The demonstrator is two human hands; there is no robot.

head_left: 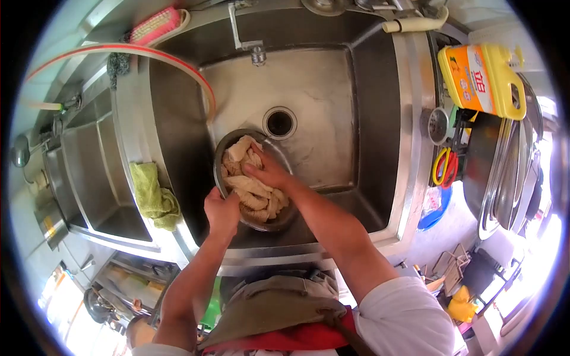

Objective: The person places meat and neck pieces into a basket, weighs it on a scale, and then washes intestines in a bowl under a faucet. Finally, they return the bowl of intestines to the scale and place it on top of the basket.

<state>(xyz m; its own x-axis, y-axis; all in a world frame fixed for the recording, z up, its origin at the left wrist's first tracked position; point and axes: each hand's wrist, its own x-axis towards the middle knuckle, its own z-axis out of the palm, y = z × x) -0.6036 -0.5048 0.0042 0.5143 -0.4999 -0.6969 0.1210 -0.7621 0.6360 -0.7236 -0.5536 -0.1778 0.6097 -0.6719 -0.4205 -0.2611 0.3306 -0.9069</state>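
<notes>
A round metal bowl (259,225) sits in the front left of the steel sink, filled with cream-coloured, wrinkled, folded pieces (256,199); whether they are cloth or food I cannot tell. My left hand (222,210) is closed on the bowl's near left rim, thumb up by the edge. Inside the bowl, my right hand (270,170) presses into the folded pieces from the right, its fingers partly sunk among them and the thumb lying across them.
The sink (320,77) has a drain (279,123) behind the bowl and a faucet (256,54) at the back. A red-edged hose (148,50) curves in from the left. A green cloth (154,199) lies on the left ledge. On the right stand a yellow jug (484,80) and scissors (442,167).
</notes>
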